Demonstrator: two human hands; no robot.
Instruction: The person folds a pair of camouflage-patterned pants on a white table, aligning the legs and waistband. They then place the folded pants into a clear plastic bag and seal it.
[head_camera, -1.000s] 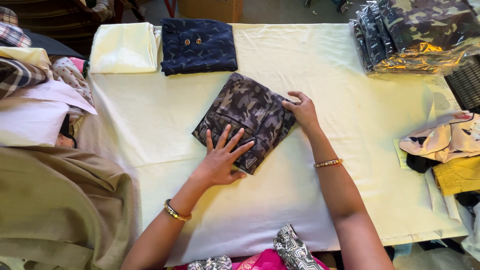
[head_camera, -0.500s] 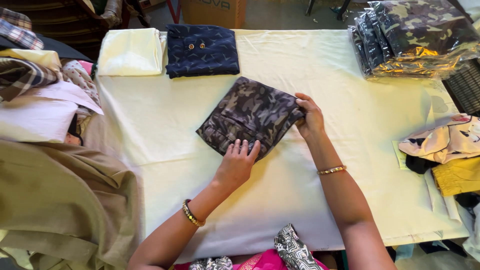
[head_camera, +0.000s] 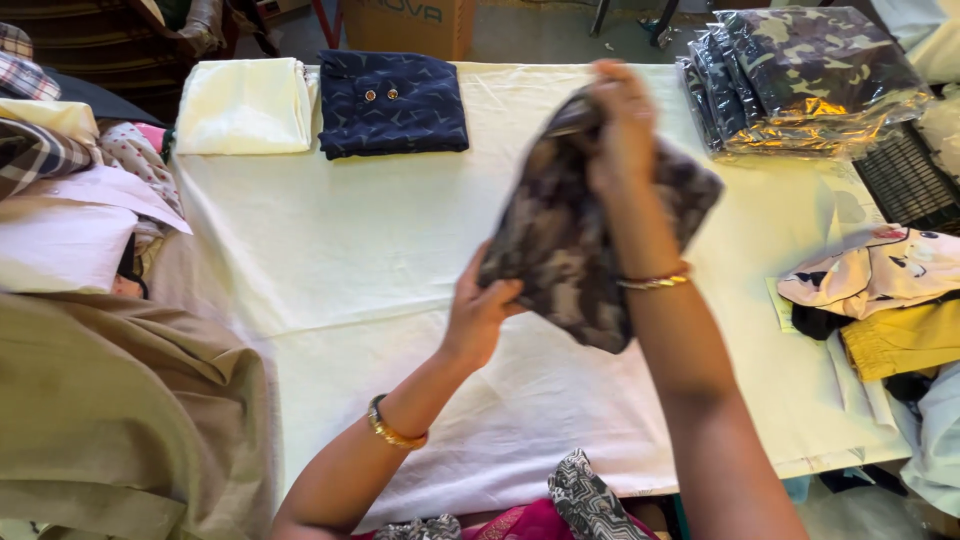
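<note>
I have the folded camouflage garment (head_camera: 585, 250) lifted above the counter (head_camera: 330, 290), my left hand (head_camera: 480, 315) pinching its lower edge, my right hand (head_camera: 622, 125) closed on its top. The counter wears a pale cloth; a cream folded piece (head_camera: 245, 105) and navy folded shirt (head_camera: 392, 102) lie at its far edge, bagged camouflage packs (head_camera: 815, 75) at the far right, loose clothes (head_camera: 880, 300) alongside.

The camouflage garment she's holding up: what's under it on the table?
The folded camouflage garment is lifted in the left hand and right hand. Around it shows only the pale cloth-covered table. The patch directly beneath is hidden by fabric and forearm.
</note>
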